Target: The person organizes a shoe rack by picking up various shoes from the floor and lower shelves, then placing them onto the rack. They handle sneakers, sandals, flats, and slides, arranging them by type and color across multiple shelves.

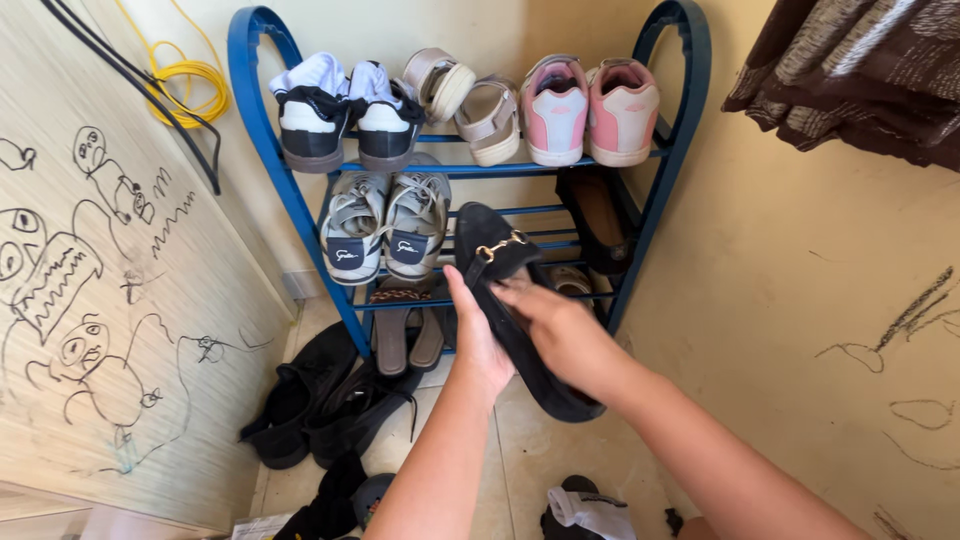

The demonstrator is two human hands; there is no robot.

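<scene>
- Far left, on the wall: scribbled drawings (70, 290), with a yellow cable coil (185, 85) hanging above.
- On the floor at near left, below the rack: a heap of black shoes (320, 395).
- Blue shoe rack (262, 120) standing against the far wall, three shelves in view.
- Top shelf, left to right: black-and-white sneakers (345, 115) stuffed with white socks, beige sandals (470, 100), pink sneakers (590, 108).
- Middle shelf: grey lace-up sneakers (385, 225) at left, one black slip-on (597, 215) lying at right.
- Bottom shelf: brown flip-flops (405, 335) at left.
- Left hand (480, 335) wrapped around the near side of a black loafer (500, 250), thumb up along its edge, closed on it.
- Loafer with a gold buckle, held in front of the rack's middle shelf, toe toward the rack, heel down toward the floor.
- Right hand (560, 325) laid over the loafer's opening, fingers curled onto it, gripping too.
- Near floor at right: a black shoe holding a white sock (590, 510).
</scene>
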